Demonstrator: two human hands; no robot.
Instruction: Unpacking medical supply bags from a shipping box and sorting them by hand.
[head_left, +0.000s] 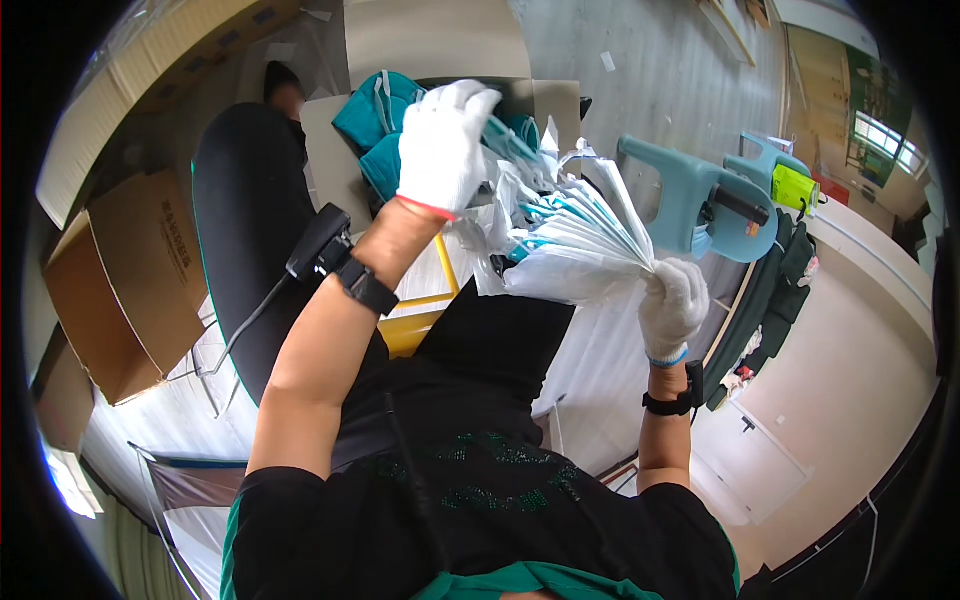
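Observation:
My right hand [675,308], in a white knit glove with a blue cuff, is closed on the gathered end of a sheaf of white and teal plastic bags [590,235]. The layers fan out leftward from that grip. My left hand [440,150], gloved in white with a red cuff, is at the sheaf's far left side with its fingers curled. A flat teal piece [512,140] sticks out beside those fingers; what lies inside them is hidden. Just beyond, folded teal cloth items [380,115] with pale straps sit in an open cardboard box [435,45].
Light blue plastic stools [655,185] stand to the right, one bearing a black object [740,205]. An open brown carton [135,290] lies at the left beside a black padded seat [240,250]. A yellow frame [410,330] shows below my left wrist. Another person [288,98] is at the upper left.

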